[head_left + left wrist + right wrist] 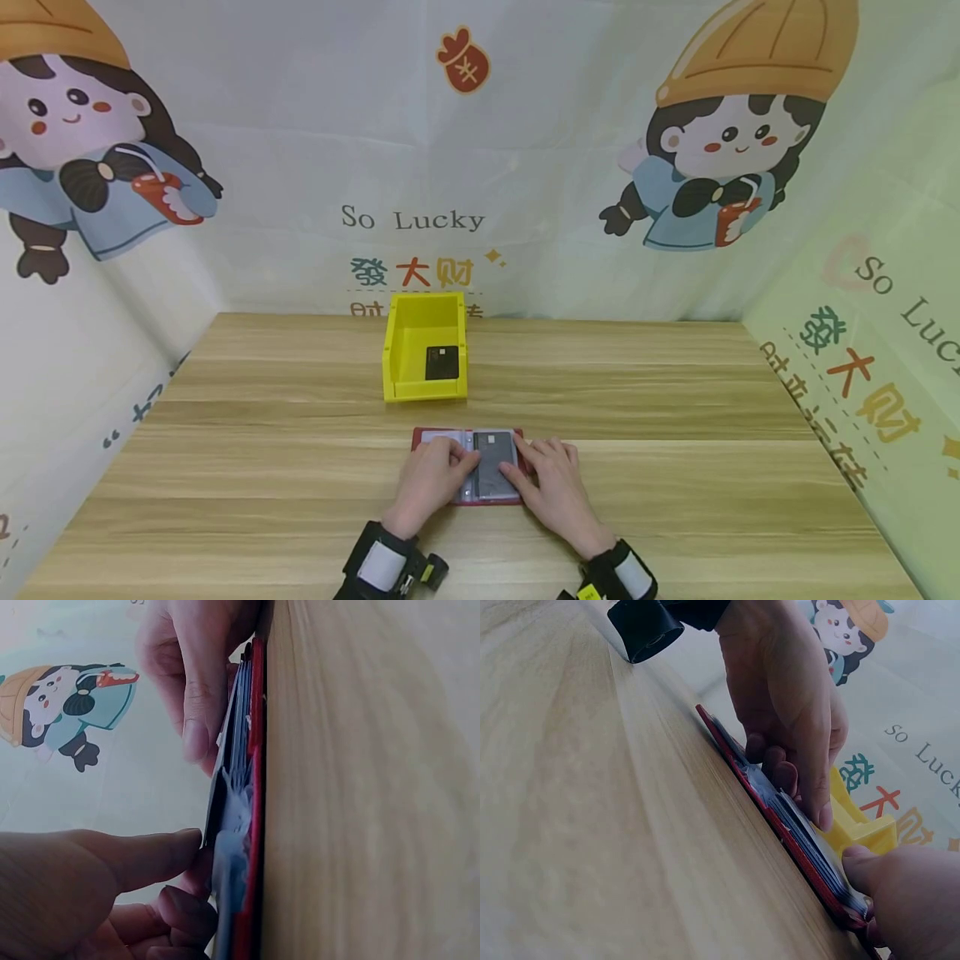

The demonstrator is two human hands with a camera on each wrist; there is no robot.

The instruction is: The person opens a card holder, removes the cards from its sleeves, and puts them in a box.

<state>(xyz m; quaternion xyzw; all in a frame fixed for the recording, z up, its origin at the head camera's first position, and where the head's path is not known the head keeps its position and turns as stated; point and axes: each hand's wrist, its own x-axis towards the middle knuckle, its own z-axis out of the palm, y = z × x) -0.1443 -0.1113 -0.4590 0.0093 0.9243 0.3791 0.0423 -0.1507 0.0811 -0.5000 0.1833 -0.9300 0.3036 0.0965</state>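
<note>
A small card holder with a red cover [417, 437] and clear sleeves lies open on the table. On its right-hand page is a dark grey card [493, 477] with a chip near the top. My left hand [426, 482] pinches the card's left edge between thumb and forefinger, near the binding. Across the holder, my right hand [557, 490] rests its thumb on the right side of the page, its other fingers along the outer edge. The right wrist view shows a stack of sleeves [810, 847] under the card. My left hand covers much of the left page.
Behind the holder stands a yellow open-front bin [425, 390] with a black card [442, 363] inside. The wooden table [637, 400] backs onto a printed cloth [555, 208] that also hangs at both sides. Both wrists wear black camera straps [378, 560].
</note>
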